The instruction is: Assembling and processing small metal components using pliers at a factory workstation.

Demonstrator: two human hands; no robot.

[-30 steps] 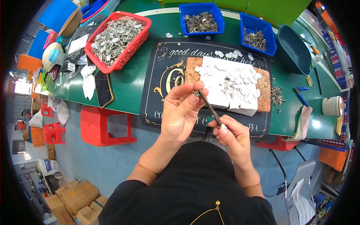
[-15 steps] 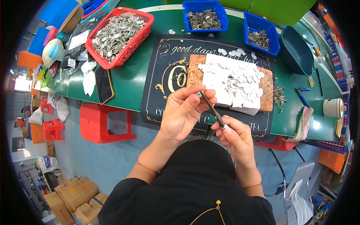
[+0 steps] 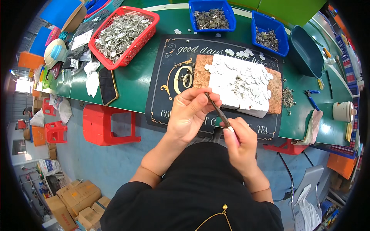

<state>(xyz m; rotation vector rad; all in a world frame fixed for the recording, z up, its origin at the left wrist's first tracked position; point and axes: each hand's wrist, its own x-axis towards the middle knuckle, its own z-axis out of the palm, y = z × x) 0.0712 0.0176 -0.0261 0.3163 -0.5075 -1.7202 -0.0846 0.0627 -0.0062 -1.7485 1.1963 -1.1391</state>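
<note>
My right hand (image 3: pixel 243 140) is closed around a slim dark metal tool (image 3: pixel 218 110) with a pinkish grip; its exact kind I cannot make out. The tool slants up and left to the fingertips of my left hand (image 3: pixel 189 115), which are pinched at its far tip. Whatever small piece they hold there is too hidden to name. Just beyond both hands, a white foam block (image 3: pixel 223 82) carries a spread of small flat white pieces (image 3: pixel 252 82) and a few small metal parts. It rests on a brown speckled board (image 3: pixel 201 72) over a dark printed mat (image 3: pixel 158 92).
A red basket (image 3: pixel 154 24) full of small metal pieces stands at the back left. Two blue trays (image 3: pixel 212 30) (image 3: pixel 285 47) of metal parts and a dark green basin (image 3: pixel 304 57) line the back. Blue-handled pliers (image 3: pixel 313 101), a white jar (image 3: pixel 342 111) and a phone (image 3: pixel 108 86) lie around.
My right hand has turned and closed further around the tool's grip, with the pinkish part now showing. The small metal piece seen at my left fingertips is now hidden. My left hand has hardly moved.
</note>
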